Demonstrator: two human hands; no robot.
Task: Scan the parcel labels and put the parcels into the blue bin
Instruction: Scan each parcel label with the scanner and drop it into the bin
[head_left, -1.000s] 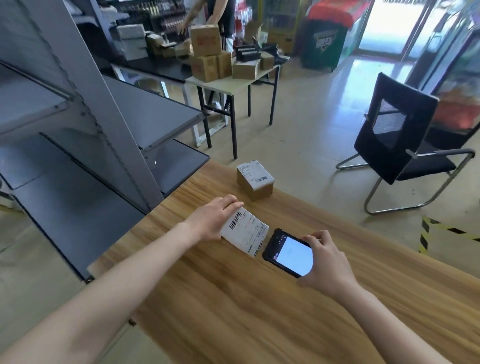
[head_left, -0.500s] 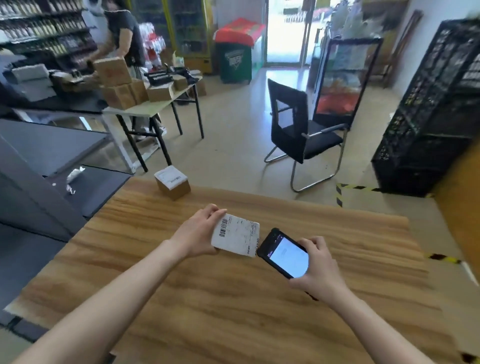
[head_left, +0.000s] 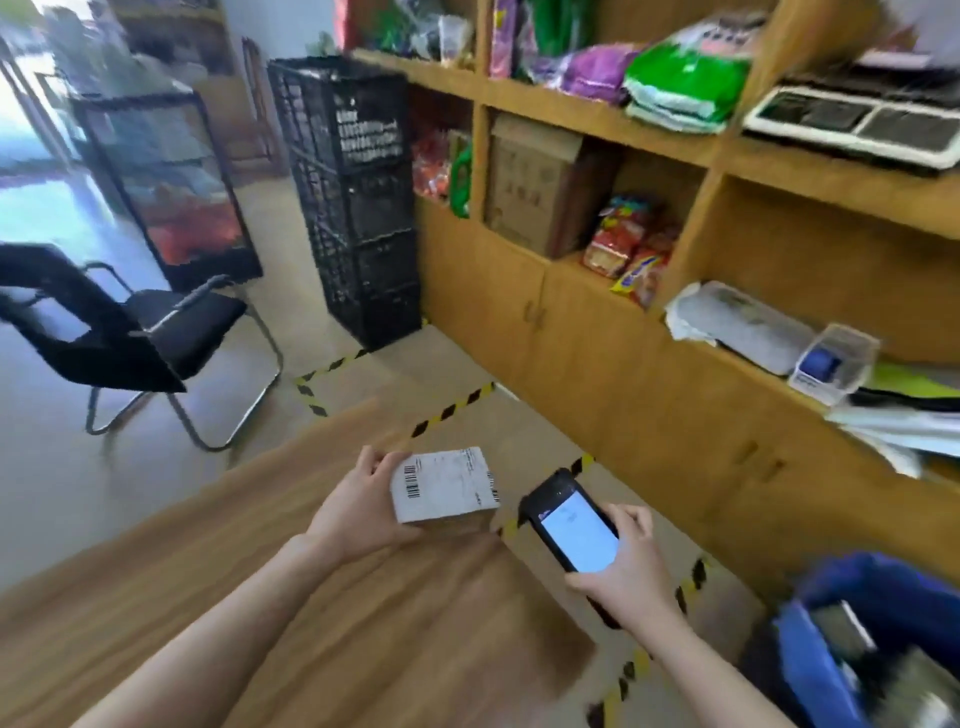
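Fingers (head_left: 375, 460) of the left hand (head_left: 358, 519) curl over the far left edge of the parcel (head_left: 447, 491), with the thumb at its near edge, so the small box is gripped at the right edge of the wooden table (head_left: 311, 597). Whether its underside touches the wood cannot be told. Its white label faces up, with one barcode along the left side and another at the right corner.

Just to the right, apart from the parcel, the right hand (head_left: 621, 566) wraps round a black handheld scanner (head_left: 569, 525). That hand's fingers (head_left: 634, 519) curl over the scanner's right side, and the lit white screen faces the person.

At the lower right, well apart from the parcel, stands the blue bin (head_left: 831, 670), blurred, with something grey and dark inside. Yellow-and-black floor tape (head_left: 452, 405) runs across the floor past the table's edge.

Beyond it, wooden shelving (head_left: 597, 374) fills the right side. It holds a clear tape dispenser (head_left: 834, 366), red snack packets (head_left: 623, 244), a cardboard box (head_left: 530, 182) and bright bags on the top shelf. A stack of black crates (head_left: 358, 197) stands against the shelving's far end. A black chair (head_left: 130, 332) sits at the left, and behind it is a glass-fronted cabinet (head_left: 166, 182).
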